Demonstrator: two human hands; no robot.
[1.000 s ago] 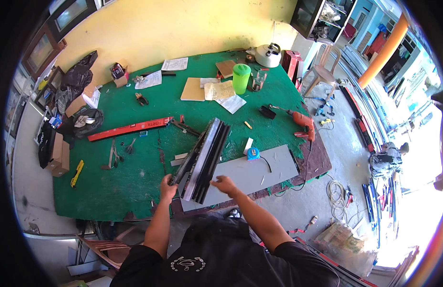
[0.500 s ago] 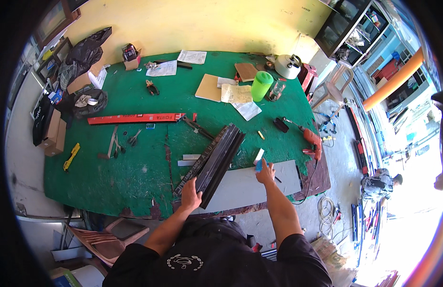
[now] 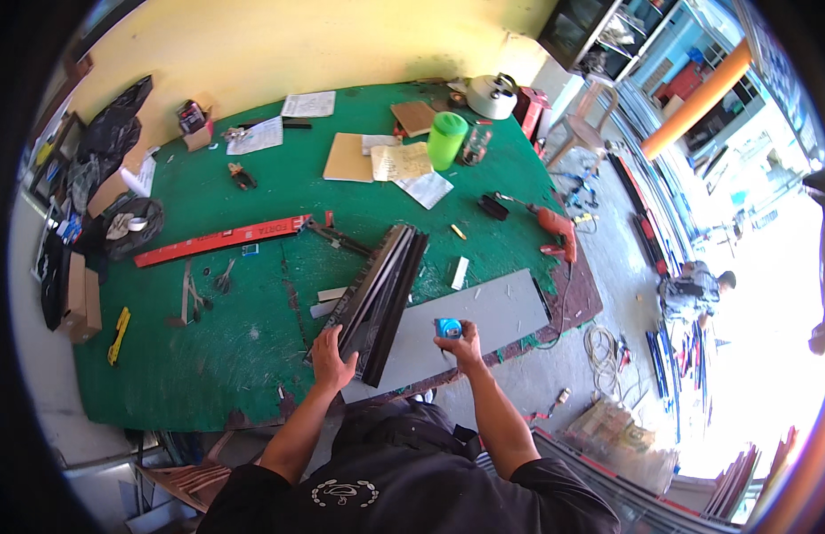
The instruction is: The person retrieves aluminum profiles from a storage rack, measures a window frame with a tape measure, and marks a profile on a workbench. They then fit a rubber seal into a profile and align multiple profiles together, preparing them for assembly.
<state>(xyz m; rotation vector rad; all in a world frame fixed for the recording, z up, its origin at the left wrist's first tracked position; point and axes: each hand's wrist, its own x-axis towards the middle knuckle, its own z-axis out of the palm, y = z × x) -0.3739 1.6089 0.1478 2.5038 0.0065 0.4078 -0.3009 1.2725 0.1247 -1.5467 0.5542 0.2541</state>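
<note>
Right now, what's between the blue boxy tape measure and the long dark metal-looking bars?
In the head view, a bare stretch of the flat grey rectangular panel shows between the tape measure and the bars.

dark profiles (image 3: pixel 396 307) | adjacent, slanted | blue tape measure (image 3: pixel 448 328) | in right hand (image 3: pixel 468 345)

Green table (image 3: pixel 199 378) with grey panel (image 3: pixel 488 307), red drill (image 3: pixel 558 230), green tumbler (image 3: pixel 446 142), kettle (image 3: pixel 491 100).
</note>
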